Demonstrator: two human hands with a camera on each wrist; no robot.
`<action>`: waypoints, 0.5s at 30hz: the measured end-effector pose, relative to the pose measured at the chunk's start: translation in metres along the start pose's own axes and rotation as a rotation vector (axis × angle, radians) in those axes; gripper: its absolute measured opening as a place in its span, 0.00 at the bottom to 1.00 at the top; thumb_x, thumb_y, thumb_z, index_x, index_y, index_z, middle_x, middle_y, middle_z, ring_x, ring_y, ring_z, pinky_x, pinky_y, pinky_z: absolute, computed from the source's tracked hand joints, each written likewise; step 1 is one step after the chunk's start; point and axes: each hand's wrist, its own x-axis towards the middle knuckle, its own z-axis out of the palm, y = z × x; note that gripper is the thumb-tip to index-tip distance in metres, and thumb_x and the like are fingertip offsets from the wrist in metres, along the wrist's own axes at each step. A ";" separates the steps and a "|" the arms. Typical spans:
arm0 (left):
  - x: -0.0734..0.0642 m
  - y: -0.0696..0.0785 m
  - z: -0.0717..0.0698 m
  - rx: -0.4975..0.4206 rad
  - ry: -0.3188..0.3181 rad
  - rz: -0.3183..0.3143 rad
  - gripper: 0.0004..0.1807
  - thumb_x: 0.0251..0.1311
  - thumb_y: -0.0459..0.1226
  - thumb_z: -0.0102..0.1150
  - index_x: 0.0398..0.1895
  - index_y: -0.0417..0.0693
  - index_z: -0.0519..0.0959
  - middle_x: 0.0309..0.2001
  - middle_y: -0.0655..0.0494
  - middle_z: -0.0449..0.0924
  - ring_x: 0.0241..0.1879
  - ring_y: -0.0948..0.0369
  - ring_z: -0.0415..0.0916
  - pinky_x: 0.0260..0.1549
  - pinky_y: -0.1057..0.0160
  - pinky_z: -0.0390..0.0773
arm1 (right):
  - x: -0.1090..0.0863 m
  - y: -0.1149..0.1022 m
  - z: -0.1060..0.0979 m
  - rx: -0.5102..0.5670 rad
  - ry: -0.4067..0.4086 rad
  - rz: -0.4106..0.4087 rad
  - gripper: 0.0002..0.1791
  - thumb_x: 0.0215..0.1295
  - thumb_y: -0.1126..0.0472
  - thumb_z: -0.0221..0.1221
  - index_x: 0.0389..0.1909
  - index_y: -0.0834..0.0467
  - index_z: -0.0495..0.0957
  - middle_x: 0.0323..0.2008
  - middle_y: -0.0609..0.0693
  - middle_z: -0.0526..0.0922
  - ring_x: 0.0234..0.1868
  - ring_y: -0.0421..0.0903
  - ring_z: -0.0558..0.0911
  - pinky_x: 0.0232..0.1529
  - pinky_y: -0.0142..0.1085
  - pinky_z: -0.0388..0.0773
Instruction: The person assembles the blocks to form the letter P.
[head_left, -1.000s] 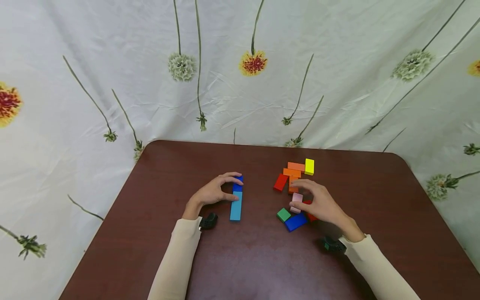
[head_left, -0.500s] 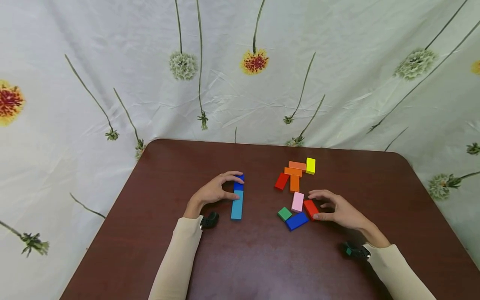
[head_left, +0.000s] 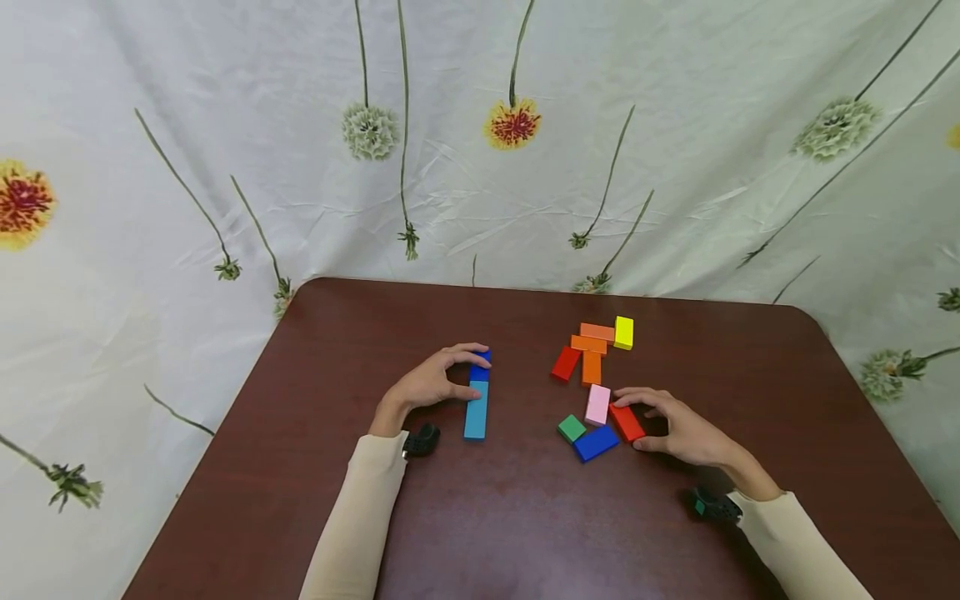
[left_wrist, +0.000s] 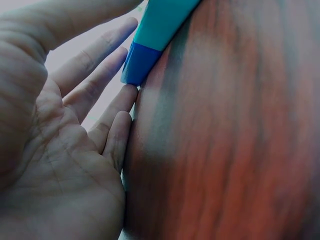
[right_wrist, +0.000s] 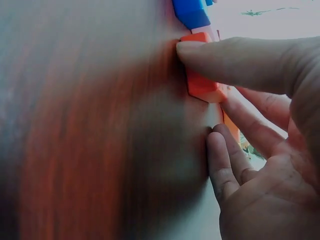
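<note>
My left hand (head_left: 431, 381) lies beside a short row made of a dark blue block (head_left: 480, 372) and a longer light blue block (head_left: 476, 417). Its fingers reach the dark blue block's far end and the thumb tip touches the light blue one. In the left wrist view those fingers (left_wrist: 92, 80) look fairly straight. My right hand (head_left: 686, 429) pinches a red block (head_left: 627, 423) by its two ends, thumb near and fingertips far, with the block still low at the table. The right wrist view has the thumb (right_wrist: 235, 57) across the red block (right_wrist: 202, 82).
Close left of the red block are a pink block (head_left: 597, 405), a green block (head_left: 572, 428) and a blue block (head_left: 597, 443). Farther back lie several orange blocks (head_left: 592, 367), another red block (head_left: 566, 363) and a yellow block (head_left: 624, 332). A flowered cloth (head_left: 480, 183) hangs behind the brown table (head_left: 487, 525).
My right hand has left the pink block, moved right and toward me, and taken the red block between thumb and fingers. The left hand stays at the blue row.
</note>
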 end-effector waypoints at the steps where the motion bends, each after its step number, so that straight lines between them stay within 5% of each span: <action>1: 0.000 0.000 0.000 -0.004 0.001 -0.001 0.25 0.57 0.36 0.72 0.59 0.46 0.81 0.74 0.55 0.63 0.77 0.49 0.47 0.73 0.38 0.53 | 0.000 0.000 0.000 -0.002 0.000 -0.004 0.31 0.58 0.64 0.71 0.63 0.52 0.74 0.68 0.56 0.71 0.63 0.57 0.67 0.59 0.41 0.76; 15: 0.000 0.010 -0.001 -0.001 0.038 -0.019 0.24 0.56 0.36 0.73 0.58 0.44 0.81 0.74 0.51 0.63 0.76 0.46 0.53 0.71 0.41 0.61 | 0.000 0.001 -0.002 -0.021 0.037 -0.012 0.31 0.54 0.62 0.74 0.60 0.55 0.76 0.61 0.55 0.77 0.59 0.56 0.74 0.57 0.40 0.79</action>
